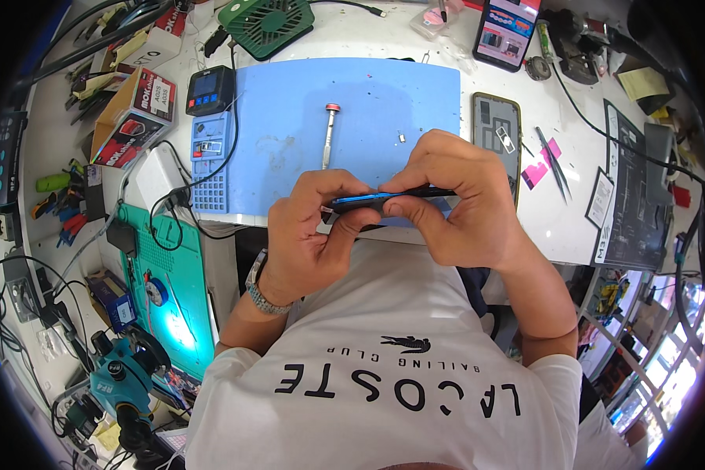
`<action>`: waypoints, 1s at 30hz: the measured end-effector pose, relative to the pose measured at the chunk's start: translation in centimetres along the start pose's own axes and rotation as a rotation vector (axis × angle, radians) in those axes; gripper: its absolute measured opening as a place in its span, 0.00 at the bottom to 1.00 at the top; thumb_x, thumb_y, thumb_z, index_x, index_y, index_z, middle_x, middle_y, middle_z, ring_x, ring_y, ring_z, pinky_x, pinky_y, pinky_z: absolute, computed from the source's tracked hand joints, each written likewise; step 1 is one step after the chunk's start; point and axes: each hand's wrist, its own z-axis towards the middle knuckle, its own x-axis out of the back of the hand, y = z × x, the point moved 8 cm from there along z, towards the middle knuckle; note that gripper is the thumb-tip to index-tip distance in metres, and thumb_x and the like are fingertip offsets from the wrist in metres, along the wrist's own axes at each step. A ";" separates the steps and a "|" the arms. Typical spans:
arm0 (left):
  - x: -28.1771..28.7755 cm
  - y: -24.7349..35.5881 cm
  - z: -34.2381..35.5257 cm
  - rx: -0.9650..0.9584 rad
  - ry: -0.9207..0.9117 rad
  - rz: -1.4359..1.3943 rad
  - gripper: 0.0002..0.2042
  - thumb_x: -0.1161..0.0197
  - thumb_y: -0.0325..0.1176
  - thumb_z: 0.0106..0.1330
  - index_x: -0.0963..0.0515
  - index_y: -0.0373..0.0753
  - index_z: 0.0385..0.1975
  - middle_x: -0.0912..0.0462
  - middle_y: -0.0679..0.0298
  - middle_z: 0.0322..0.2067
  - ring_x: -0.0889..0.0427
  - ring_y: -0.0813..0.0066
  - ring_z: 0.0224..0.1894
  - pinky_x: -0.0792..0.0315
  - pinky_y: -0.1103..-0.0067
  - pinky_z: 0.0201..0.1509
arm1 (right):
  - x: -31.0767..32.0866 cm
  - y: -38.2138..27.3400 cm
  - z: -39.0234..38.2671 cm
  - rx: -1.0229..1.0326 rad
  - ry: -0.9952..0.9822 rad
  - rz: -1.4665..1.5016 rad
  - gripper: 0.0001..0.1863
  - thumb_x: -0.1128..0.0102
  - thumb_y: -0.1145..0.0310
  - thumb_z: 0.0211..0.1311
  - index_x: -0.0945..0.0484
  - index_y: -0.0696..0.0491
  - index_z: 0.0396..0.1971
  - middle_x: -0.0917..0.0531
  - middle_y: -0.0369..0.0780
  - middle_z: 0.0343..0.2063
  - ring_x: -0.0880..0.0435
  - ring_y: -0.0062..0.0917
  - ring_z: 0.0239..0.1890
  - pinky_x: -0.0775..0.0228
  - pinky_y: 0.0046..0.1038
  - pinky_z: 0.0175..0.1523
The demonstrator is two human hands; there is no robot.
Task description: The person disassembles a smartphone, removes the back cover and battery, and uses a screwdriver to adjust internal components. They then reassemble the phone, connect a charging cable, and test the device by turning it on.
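Edge-on, a dark phone-like slab with a bright blue edge (360,199) is held level between my two hands, in front of my chest at the near side of the blue mat (290,94). My left hand (309,227) pinches its left end, thumb below and fingers above. On its right part, my right hand (466,207) grips with thumb and bent fingers. The slab's broad faces are hardly visible. Just beyond my left hand lies a screwdriver with a red cap (330,129). A small metallic part (402,138) rests on the mat near my right hand.
Right of the mat lie a grey phone back cover (486,117), tweezers (556,168) and a pink piece (533,176). A lit phone (507,31) and green fan (265,27) stand at the back. Cables, a black-screened device (210,90) and a blue microscope (125,376) are left.
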 end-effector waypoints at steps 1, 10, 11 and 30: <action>0.0 0.1 0.0 0.003 -0.014 0.031 0.11 0.26 0.23 0.69 0.20 0.34 0.47 0.10 0.60 0.35 0.09 0.76 0.35 0.19 0.82 0.38 | 0.0 -0.1 0.0 0.005 0.002 0.003 0.13 0.24 0.86 0.47 0.11 0.58 0.34 0.17 0.40 0.28 0.21 0.27 0.29 0.32 0.27 0.34; -0.5 -1.1 0.8 0.052 -0.063 0.043 0.12 0.26 0.24 0.70 0.17 0.29 0.50 0.08 0.59 0.40 0.12 0.81 0.39 0.20 0.83 0.44 | 0.9 0.0 -0.1 0.086 0.143 -0.016 0.12 0.23 0.85 0.48 0.12 0.57 0.33 0.17 0.40 0.25 0.19 0.29 0.29 0.30 0.28 0.33; -0.1 -1.4 0.6 0.072 -0.062 0.008 0.12 0.26 0.24 0.70 0.16 0.29 0.50 0.08 0.58 0.41 0.12 0.81 0.39 0.21 0.83 0.44 | 0.5 0.1 0.0 0.067 0.142 -0.009 0.12 0.23 0.84 0.49 0.13 0.57 0.33 0.17 0.40 0.26 0.18 0.29 0.30 0.29 0.28 0.34; 0.1 -2.6 0.6 0.171 -0.102 -0.036 0.10 0.28 0.21 0.71 0.17 0.28 0.49 0.10 0.61 0.41 0.16 0.81 0.40 0.24 0.84 0.44 | 8.3 2.7 -2.8 -0.183 0.408 -0.407 0.08 0.27 0.79 0.59 0.13 0.58 0.38 0.12 0.45 0.34 0.12 0.39 0.37 0.20 0.35 0.46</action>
